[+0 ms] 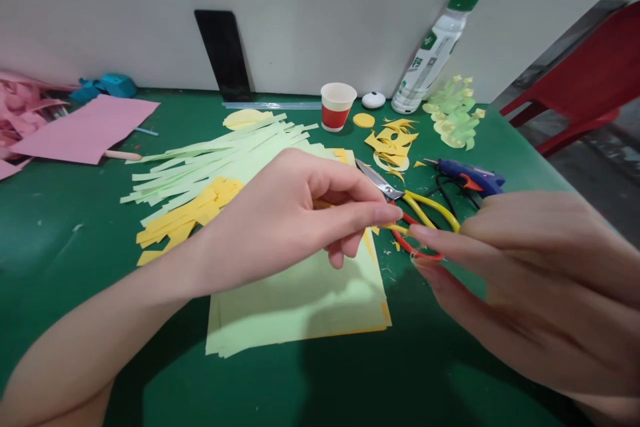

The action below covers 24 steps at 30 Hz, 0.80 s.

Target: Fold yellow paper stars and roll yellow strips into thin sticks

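Note:
My left hand (pixel 320 207) is closed, thumb and forefinger pinching a thin yellow paper strip (pixel 395 228). The strip's free end reaches the forefinger tip of my right hand (pixel 530 280). The thumb and forefinger of that hand stand slightly apart, with what looks like a fine clear thread between them. Just behind the fingers lie scissors (pixel 430 210) with yellow and red handles, partly covered. Below my left hand is a stack of pale green paper sheets (pixel 300 307). Beside its wrist are yellow paper strips (pixel 195 210) and pale green paper strips (pixel 200 160).
A blue glue gun (pixel 470 175) lies at right near yellow paper scraps (pixel 393 140) and a pale green paper flower piece (pixel 457 113). Behind stand a paper cup (pixel 337 107), a leaning bottle (pixel 433 57) and a black phone-like slab (pixel 223 53). Pink paper (pixel 93 128) lies left.

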Available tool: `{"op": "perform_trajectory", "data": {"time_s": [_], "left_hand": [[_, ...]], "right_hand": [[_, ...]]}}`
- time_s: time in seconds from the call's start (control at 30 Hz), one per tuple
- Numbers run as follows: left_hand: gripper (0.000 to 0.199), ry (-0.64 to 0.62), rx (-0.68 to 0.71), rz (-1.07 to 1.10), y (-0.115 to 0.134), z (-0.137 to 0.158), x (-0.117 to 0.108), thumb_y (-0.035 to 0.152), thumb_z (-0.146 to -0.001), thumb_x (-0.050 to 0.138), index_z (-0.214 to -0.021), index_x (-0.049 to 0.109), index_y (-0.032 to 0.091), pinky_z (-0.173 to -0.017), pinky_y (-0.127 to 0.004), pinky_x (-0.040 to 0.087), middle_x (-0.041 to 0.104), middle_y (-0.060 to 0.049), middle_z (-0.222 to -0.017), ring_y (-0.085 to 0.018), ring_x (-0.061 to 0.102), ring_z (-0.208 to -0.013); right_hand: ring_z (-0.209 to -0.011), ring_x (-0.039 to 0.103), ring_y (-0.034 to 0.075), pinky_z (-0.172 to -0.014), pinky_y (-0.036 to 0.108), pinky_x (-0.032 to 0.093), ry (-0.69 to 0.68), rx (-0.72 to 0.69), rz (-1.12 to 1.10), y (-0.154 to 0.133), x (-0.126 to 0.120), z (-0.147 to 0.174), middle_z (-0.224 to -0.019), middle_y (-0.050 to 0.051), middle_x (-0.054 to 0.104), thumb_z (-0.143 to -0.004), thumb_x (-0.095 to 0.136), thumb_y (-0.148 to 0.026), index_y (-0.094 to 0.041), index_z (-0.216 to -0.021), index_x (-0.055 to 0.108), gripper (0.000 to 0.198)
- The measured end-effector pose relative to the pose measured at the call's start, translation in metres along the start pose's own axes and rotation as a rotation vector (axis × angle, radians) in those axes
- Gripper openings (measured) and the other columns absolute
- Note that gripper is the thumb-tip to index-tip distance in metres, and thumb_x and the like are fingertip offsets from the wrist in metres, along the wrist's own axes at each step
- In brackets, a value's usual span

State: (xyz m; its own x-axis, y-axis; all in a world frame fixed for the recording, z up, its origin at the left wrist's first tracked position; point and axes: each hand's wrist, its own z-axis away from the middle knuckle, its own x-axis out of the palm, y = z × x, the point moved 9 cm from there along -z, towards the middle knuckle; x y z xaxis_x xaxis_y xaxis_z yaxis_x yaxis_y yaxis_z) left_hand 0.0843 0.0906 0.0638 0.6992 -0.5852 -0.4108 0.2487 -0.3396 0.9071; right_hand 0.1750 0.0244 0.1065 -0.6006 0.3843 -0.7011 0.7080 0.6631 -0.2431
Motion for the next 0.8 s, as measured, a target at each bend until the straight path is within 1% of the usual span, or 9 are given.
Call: {"op": "perform_trajectory", "data": {"time_s": [0.07, 0.1, 0.2, 0.37, 0.47, 0.57, 0.67, 0.73, 0.8], "left_hand": [[0.020, -0.008, -0.023, 0.012, -0.004, -0.001, 0.002, 0.024, -0.083, 0.056, -0.066, 0.064, 0.017, -0.041, -0.007, 0.039, 0.055, 0.008, -0.045, -0.001, 0.051, -0.041], [0.020, -0.010, -0.029, 0.019, -0.006, -0.001, 0.002, 0.025, -0.083, 0.056, -0.066, 0.064, 0.017, -0.043, -0.007, 0.041, 0.056, 0.008, -0.045, -0.001, 0.052, -0.041], [0.019, -0.002, -0.033, 0.029, -0.008, -0.002, 0.002, 0.026, -0.083, 0.057, -0.067, 0.064, 0.017, -0.046, -0.007, 0.043, 0.056, 0.008, -0.045, -0.001, 0.053, -0.043], [0.020, -0.002, -0.027, 0.009, -0.006, -0.002, 0.001, 0.027, -0.083, 0.057, -0.066, 0.063, 0.016, -0.045, -0.007, 0.043, 0.056, 0.007, -0.046, -0.002, 0.054, -0.043], [0.021, -0.007, -0.028, -0.005, -0.005, -0.003, 0.000, 0.026, -0.083, 0.057, -0.066, 0.063, 0.016, -0.043, -0.007, 0.043, 0.056, 0.007, -0.046, -0.002, 0.054, -0.043], [0.021, -0.020, -0.022, -0.006, -0.004, -0.004, 0.002, 0.025, -0.083, 0.056, -0.065, 0.063, 0.016, -0.044, -0.007, 0.042, 0.056, 0.008, -0.047, -0.002, 0.053, -0.043], [0.021, -0.026, -0.023, -0.006, -0.004, -0.004, 0.003, 0.024, -0.083, 0.056, -0.065, 0.063, 0.016, -0.044, -0.006, 0.041, 0.056, 0.009, -0.046, -0.001, 0.052, -0.043], [0.020, -0.029, -0.026, -0.007, -0.004, -0.004, 0.004, 0.023, -0.082, 0.057, -0.065, 0.063, 0.016, -0.044, -0.005, 0.040, 0.056, 0.009, -0.046, 0.000, 0.052, -0.043], [0.020, -0.033, -0.031, -0.007, -0.003, -0.004, 0.004, 0.022, -0.082, 0.057, -0.064, 0.063, 0.016, -0.042, -0.005, 0.039, 0.056, 0.009, -0.045, 0.000, 0.052, -0.042]], "right_hand": [[-0.054, 0.054, 0.012, -0.052, 0.028, 0.045, 0.052, -0.045, -0.016, -0.003, -0.007, 0.001, -0.062, -0.002, 0.061, -0.061, 0.069, -0.006, -0.027, -0.092, 0.060, 0.039], [-0.054, 0.053, 0.012, -0.050, 0.027, 0.045, 0.060, -0.062, -0.023, -0.005, -0.009, 0.001, -0.061, -0.002, 0.061, -0.059, 0.069, -0.005, -0.026, -0.091, 0.061, 0.039], [-0.051, 0.050, 0.010, -0.049, 0.026, 0.042, 0.047, -0.055, -0.017, -0.001, -0.014, 0.002, -0.058, -0.003, 0.056, -0.064, 0.068, -0.009, -0.026, -0.087, 0.060, 0.029], [-0.059, 0.047, 0.011, -0.050, 0.030, 0.037, -0.036, 0.020, -0.019, 0.019, -0.011, 0.012, -0.067, -0.001, 0.048, -0.074, 0.065, -0.021, -0.029, -0.091, 0.055, 0.021], [-0.061, 0.046, 0.012, -0.050, 0.033, 0.035, 0.032, 0.034, -0.041, 0.024, -0.014, 0.017, -0.073, 0.000, 0.049, -0.077, 0.060, -0.021, -0.030, -0.087, 0.055, 0.015], [-0.066, 0.050, 0.016, -0.058, 0.036, 0.038, 0.127, 0.170, -0.063, 0.032, -0.018, 0.020, -0.075, 0.001, 0.052, -0.079, 0.059, -0.023, -0.031, -0.083, 0.057, 0.010], [-0.074, 0.051, 0.016, -0.065, 0.035, 0.040, 0.166, 0.295, -0.144, 0.037, -0.017, 0.022, -0.078, 0.001, 0.054, -0.082, 0.056, -0.025, -0.032, -0.081, 0.059, 0.007], [-0.078, 0.051, 0.014, -0.068, 0.031, 0.042, 0.131, 0.368, -0.245, 0.040, -0.011, 0.023, -0.081, -0.001, 0.055, -0.083, 0.055, -0.027, -0.033, -0.081, 0.061, 0.008], [-0.079, 0.052, 0.012, -0.068, 0.027, 0.044, 0.041, 0.447, -0.358, 0.045, -0.001, 0.024, -0.084, -0.003, 0.056, -0.085, 0.052, -0.029, -0.037, -0.084, 0.062, 0.012]]}}
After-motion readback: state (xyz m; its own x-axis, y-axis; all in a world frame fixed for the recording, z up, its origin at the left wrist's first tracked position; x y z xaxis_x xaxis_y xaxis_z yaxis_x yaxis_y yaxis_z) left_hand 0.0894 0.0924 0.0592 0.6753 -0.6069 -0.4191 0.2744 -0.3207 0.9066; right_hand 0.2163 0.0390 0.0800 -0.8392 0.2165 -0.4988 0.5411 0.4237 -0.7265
